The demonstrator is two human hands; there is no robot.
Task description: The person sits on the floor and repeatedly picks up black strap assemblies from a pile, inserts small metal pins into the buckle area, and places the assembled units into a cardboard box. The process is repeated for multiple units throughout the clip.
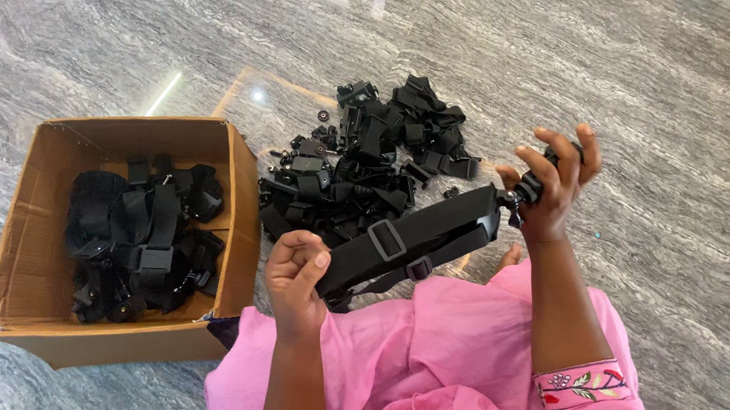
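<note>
While both hands grip black strap (pixel 406 241), box (pixel 24 271) sits left.

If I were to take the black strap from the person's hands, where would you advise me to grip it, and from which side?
Probably best to grip the strap on its broad flat band near the buckle, coming from above. It hangs stretched between the left hand and the right hand, so the middle is bare and taut. The right end carries a small hard fitting inside the fingers, so avoid it.
</note>
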